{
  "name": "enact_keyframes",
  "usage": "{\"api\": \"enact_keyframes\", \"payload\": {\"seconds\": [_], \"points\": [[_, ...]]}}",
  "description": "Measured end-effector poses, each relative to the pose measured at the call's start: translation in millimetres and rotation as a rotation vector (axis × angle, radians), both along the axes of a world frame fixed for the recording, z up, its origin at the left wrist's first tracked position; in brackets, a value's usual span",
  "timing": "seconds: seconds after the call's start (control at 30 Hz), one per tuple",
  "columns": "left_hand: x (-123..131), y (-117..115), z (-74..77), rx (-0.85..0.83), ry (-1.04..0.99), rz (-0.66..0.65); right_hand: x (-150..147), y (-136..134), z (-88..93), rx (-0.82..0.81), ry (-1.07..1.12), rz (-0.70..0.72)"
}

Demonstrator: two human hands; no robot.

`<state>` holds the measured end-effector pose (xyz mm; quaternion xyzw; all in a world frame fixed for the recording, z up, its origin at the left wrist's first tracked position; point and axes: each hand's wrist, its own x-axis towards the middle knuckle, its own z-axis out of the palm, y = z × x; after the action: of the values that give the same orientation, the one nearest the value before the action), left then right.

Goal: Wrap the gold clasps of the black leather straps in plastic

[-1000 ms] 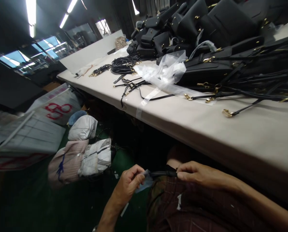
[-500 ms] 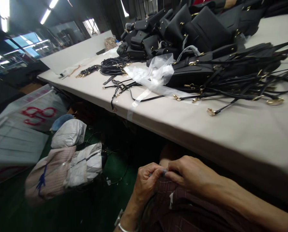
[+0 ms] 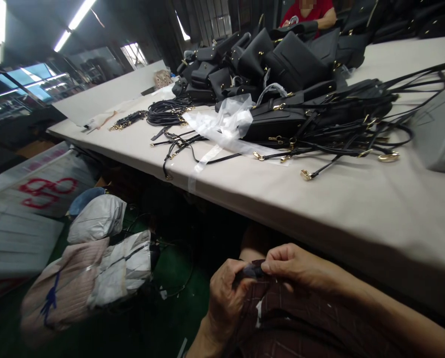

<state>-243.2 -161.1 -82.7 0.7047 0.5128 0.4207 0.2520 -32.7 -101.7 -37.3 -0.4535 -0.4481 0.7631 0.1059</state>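
Note:
Both my hands are low in my lap, below the table's front edge. My left hand (image 3: pixel 226 301) is curled, its fingers pinching one end of a thin black strap (image 3: pixel 253 271) that carries a bit of pale wrapping. My right hand (image 3: pixel 291 266) pinches the same strap from the right, thumb and fingers pressed together. The hands nearly touch. Beneath them lies dark red checked cloth (image 3: pixel 300 323) over my legs.
A long beige table (image 3: pixel 357 214) holds a tangle of black straps with gold clasps (image 3: pixel 342 136), clear plastic wrap (image 3: pixel 226 127) and a heap of black handbags (image 3: pixel 282 59). A person in red (image 3: pixel 312 12) sits behind it. Wrapped bundles (image 3: pixel 95 268) and white sacks (image 3: pixel 28 199) lie on the floor at left.
My hands have come together on the strap, from well apart a second ago to almost touching now. The view has shifted up and to the right.

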Motion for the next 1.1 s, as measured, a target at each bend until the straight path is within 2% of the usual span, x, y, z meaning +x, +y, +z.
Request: {"api": "enact_keyframes", "payload": {"seconds": [0.07,0.13,0.2,0.3,0.37,0.4,0.5,0.6,0.67,0.77,0.9,0.97,1.0,1.1], "points": [[3.3,1.0,0.9,0.017,-0.007,-0.018,-1.2,-4.0,-4.3,0.027,-0.020,-0.009],[4.6,3.9,3.3,-0.030,-0.050,-0.067,0.1,-5.4,-3.3,0.192,-0.112,-0.006],[5.9,8.0,6.9,-0.168,-0.094,-0.123,1.9,-6.7,0.7,0.479,-0.280,0.042],[9.0,13.5,12.1,-0.497,-0.152,-0.131,1.1,-13.3,5.8,0.903,-0.497,0.197],[10.7,15.0,14.4,-0.630,-0.193,-0.109,-0.9,-19.1,7.7,1.038,-0.534,0.287],[10.8,14.9,15.2,-0.642,-0.214,-0.105,-1.1,-21.1,8.6,1.057,-0.526,0.312],[7.7,11.8,15.4,-0.566,-0.251,-0.100,6.5,-20.1,12.1,0.921,-0.396,0.326],[1.3,7.8,12.1,-0.478,-0.260,-0.049,21.9,-12.5,12.6,0.609,-0.188,0.322],[-1.5,5.8,8.9,-0.468,-0.261,-0.034,29.1,-8.9,10.1,0.445,-0.124,0.259],[-1.1,2.7,6.2,-0.456,-0.239,-0.108,29.9,-8.4,5.7,0.247,-0.078,0.095],[4.9,-1.3,6.2,-0.191,-0.183,-0.145,18.9,-11.4,1.0,-0.013,0.081,-0.055],[8.6,-0.6,6.0,-0.059,-0.129,-0.157,10.5,-13.8,-2.9,-0.023,0.080,-0.061],[10.5,0.8,5.7,-0.032,-0.098,-0.182,6.0,-15.1,-5.0,0.025,0.038,-0.048],[14.1,6.8,4.5,-0.120,-0.068,-0.263,-4.2,-18.1,-8.2,0.252,-0.152,0.012]]}}
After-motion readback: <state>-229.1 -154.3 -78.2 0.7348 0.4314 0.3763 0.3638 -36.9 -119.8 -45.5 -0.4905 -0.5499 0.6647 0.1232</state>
